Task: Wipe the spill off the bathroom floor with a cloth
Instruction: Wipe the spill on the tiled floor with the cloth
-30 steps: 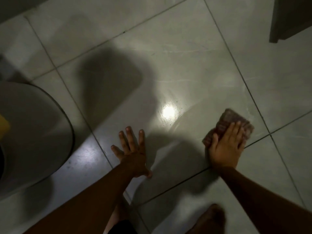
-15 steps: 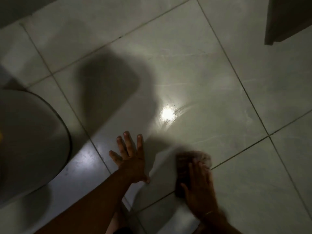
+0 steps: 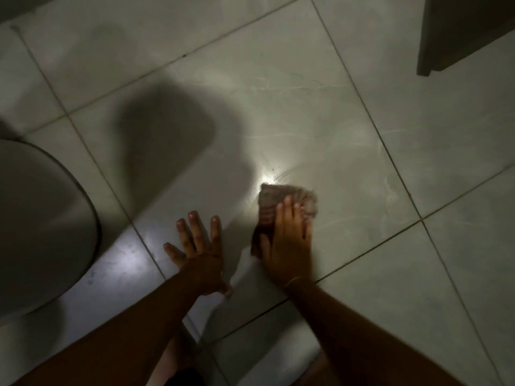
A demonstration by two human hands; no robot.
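A brownish folded cloth (image 3: 271, 203) lies flat on the pale tiled floor (image 3: 306, 112), just below a bright light reflection. My right hand (image 3: 288, 240) presses down on the cloth, fingers spread over its near half. My left hand (image 3: 199, 247) rests flat on the tile to the left, fingers apart, holding nothing. Faint wet streaks (image 3: 301, 169) shine on the tile just beyond and right of the cloth. The picture is dim and slightly blurred.
A round grey toilet lid (image 3: 41, 232) fills the left edge. A dark cabinet or door corner (image 3: 457, 34) juts in at the top right. My shadow falls across the tiles at centre left. Dark grout lines cross the floor diagonally.
My right hand swept the cloth from the right toward me and left, then pushed it forward again to just below the light reflection. My left hand stayed planted.
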